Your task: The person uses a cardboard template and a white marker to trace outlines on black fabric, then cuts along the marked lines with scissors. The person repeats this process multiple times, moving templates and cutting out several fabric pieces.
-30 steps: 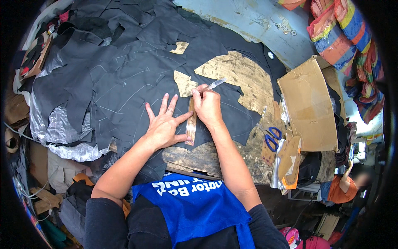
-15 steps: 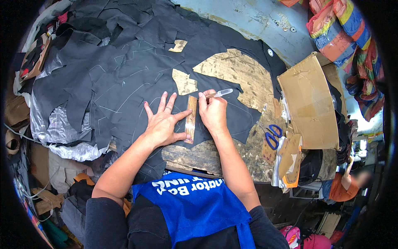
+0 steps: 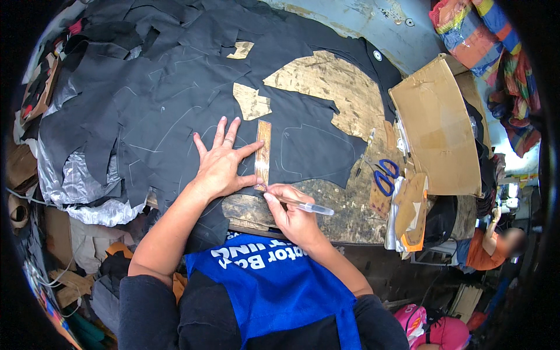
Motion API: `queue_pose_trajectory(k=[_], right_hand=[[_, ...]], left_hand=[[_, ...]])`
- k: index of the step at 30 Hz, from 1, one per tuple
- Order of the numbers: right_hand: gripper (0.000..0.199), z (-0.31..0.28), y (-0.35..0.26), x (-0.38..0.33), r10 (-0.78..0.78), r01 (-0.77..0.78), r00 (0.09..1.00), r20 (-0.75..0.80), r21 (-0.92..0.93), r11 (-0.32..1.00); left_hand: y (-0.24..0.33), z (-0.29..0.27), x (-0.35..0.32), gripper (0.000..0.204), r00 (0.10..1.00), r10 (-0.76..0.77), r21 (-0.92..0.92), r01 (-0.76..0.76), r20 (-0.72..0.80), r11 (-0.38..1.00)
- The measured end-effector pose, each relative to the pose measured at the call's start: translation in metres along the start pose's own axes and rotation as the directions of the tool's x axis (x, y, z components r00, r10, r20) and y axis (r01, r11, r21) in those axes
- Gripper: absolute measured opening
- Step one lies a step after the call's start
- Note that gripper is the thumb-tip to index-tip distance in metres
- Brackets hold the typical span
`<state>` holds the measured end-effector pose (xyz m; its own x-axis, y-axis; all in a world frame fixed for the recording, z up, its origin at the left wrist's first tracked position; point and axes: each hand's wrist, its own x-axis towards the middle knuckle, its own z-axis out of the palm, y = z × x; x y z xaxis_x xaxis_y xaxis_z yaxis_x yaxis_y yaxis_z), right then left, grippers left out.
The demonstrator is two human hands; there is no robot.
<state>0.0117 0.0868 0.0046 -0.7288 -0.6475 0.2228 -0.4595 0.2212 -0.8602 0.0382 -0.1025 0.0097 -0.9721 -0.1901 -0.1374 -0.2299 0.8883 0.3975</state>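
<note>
Your left hand (image 3: 220, 164) lies flat with fingers spread on the black cloth panel (image 3: 175, 134), its thumb braced against the narrow wooden ruler (image 3: 263, 151) that stands lengthwise away from you. Your right hand (image 3: 291, 213) pinches a slim clear-barrelled marking pen (image 3: 303, 205), its tip touching the cloth at the ruler's near end, just beside your left thumb.

The ruler is held only by that thumb along one side, so I judge it could pivot if you press the pen sideways, bending the line. The cloth may also creep or wrinkle beyond your spread fingers, where nothing pins it. The near edge of the worn wooden worktable (image 3: 326, 198) is close under your right hand, so the cloth hanging over it could drag.
</note>
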Motion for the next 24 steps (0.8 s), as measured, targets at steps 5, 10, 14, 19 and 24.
queue_pose_trajectory(k=[5, 10, 14, 19, 24], right_hand=[[0.010, 0.010, 0.013, 0.007, -0.140, 0.140, 0.990, -0.035, 0.006, 0.990], [0.009, 0.007, 0.013, 0.001, -0.144, 0.138, 0.987, -0.072, -0.074, 0.988], [0.009, 0.005, 0.015, 0.001, 0.082, -0.070, 0.983, -0.167, 0.075, 0.995], [0.012, 0.011, 0.023, 0.013, 0.039, -0.031, 0.992, -0.116, 0.073, 0.997], [0.013, 0.014, 0.024, 0.014, -0.033, 0.040, 0.990, -0.138, 0.052, 0.998]], left_hand=[[0.000, -0.002, 0.001, 0.076, 1.000, 0.003, -0.002, -0.003, 0.014, 1.000], [0.001, -0.001, 0.001, 0.077, 1.000, 0.004, -0.009, -0.004, 0.011, 1.000], [-0.002, -0.004, 0.001, 0.076, 0.999, 0.031, -0.044, -0.030, 0.024, 0.999], [-0.022, -0.015, -0.008, 0.078, 0.996, 0.093, -0.152, -0.088, 0.020, 0.984], [-0.029, -0.012, -0.012, 0.082, 0.996, 0.090, -0.168, -0.088, 0.010, 0.982]])
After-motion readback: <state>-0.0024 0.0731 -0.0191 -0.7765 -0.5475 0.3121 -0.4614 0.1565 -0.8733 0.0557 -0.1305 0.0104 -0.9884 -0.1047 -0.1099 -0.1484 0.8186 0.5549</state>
